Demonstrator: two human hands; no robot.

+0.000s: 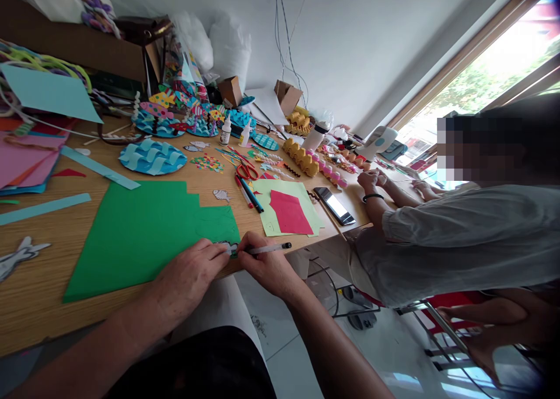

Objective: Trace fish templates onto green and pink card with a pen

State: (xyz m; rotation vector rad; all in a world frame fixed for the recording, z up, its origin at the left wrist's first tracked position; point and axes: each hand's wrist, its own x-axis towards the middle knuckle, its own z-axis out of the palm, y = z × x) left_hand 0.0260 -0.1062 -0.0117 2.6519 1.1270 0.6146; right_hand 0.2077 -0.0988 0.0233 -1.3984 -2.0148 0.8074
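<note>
Bench (56, 230) is wooden, crowded. Light-blue paper strip (102, 168) overlaps the far-left corner of the green paper sheet (144, 230); blue woven paper oval (153, 157) just behind. Red-handled scissors (248, 172) farther off; crimson paper piece (289, 212) on pale-green sheet (269, 227) to the right. Small white paper cutout (231, 248) at green sheet's near-right corner, between both hands. Left hand (192, 273) flat, fingers pressing it; right hand (265, 270) pinches white-barrelled pen (272, 248) beside it, tip hidden.

No legible lettering anywhere (even on the white bottles (225, 133)).
</note>
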